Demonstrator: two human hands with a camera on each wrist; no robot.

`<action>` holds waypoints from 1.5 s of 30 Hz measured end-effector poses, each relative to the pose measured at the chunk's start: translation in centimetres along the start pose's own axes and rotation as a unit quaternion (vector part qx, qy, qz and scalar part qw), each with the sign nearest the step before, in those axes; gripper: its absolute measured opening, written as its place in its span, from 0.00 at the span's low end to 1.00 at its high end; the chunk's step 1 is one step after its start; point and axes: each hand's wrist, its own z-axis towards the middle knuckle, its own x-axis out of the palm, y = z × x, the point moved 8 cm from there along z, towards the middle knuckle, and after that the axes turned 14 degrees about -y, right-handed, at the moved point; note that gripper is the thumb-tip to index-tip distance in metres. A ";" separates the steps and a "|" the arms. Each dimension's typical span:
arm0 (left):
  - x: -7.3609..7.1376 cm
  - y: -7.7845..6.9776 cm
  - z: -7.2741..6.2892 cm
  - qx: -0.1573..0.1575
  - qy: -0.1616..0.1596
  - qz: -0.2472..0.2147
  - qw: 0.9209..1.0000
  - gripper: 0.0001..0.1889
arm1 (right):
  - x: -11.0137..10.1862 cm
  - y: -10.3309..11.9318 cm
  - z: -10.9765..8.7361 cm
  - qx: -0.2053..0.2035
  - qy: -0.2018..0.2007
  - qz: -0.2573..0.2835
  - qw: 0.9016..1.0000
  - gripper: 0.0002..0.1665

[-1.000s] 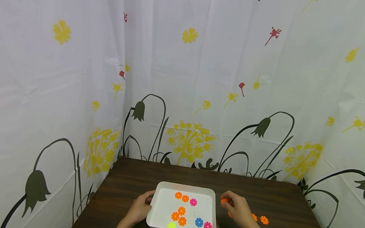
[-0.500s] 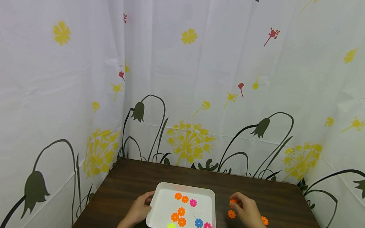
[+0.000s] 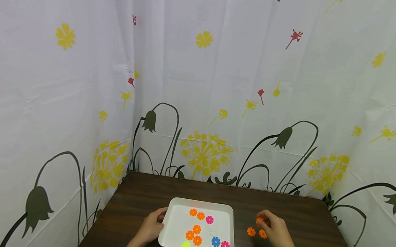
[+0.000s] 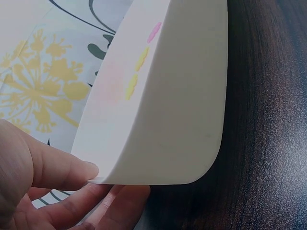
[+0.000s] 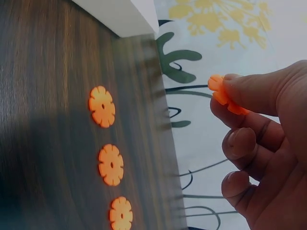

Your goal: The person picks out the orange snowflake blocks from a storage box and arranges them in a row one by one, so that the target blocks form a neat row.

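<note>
My left hand [image 3: 151, 225] holds the left side of a shallow white tray [image 3: 201, 203]; in the left wrist view the thumb lies on the tray's rim [image 4: 136, 127] and fingers are below it. Several flower-shaped plastic discs lie inside: orange discs [image 3: 197, 229], pink discs [image 3: 209, 220], a blue disc [image 3: 215, 242] and a yellow-green disc [image 3: 186, 245]. To the right of the tray, my right hand [image 3: 276, 229] pinches an orange flower disc [image 5: 219, 91] between thumb and forefinger, above the table. Three orange discs [image 5: 111, 165] lie in a row on the wood in the right wrist view.
The dark wooden table [image 3: 143, 194] reaches back to a white curtain [image 3: 238, 85] printed with flowers. Two loose orange discs [image 3: 251, 232] show beside my right hand in the head view; the hand covers the area to their right. Faint clear pieces [image 3: 213, 232] lie in the tray.
My right hand has moved right, away from the tray, with the orange flower disc still pinched. It now uncovers one table disc and covers another. The left hand and tray stay put.
</note>
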 end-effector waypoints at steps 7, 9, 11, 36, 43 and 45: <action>-0.1 -0.2 0.0 -0.004 0.001 0.003 1.000 0.36 | -0.8 -0.5 0.1 0.007 -0.012 -0.003 1.000 0.09; -0.1 -0.1 0.0 -0.002 -0.001 0.006 1.000 0.35 | -1.1 -0.5 0.1 0.008 -0.016 -0.002 1.000 0.09; -0.1 -0.1 -0.1 -0.004 -0.001 0.006 1.000 0.35 | -1.3 -0.6 0.1 0.011 -0.016 -0.001 1.000 0.09; -0.1 -0.5 -0.2 0.001 -0.002 0.003 1.000 0.35 | -4.6 -4.7 0.4 0.046 -0.018 -0.072 0.996 0.11; -0.1 -0.5 -0.2 0.006 -0.003 -0.003 1.000 0.35 | -5.2 -6.0 0.3 0.050 -0.020 -0.084 0.995 0.11; -0.1 -0.4 -0.3 0.005 0.000 -0.003 1.000 0.35 | -5.3 -6.3 0.2 0.048 -0.023 -0.092 0.994 0.11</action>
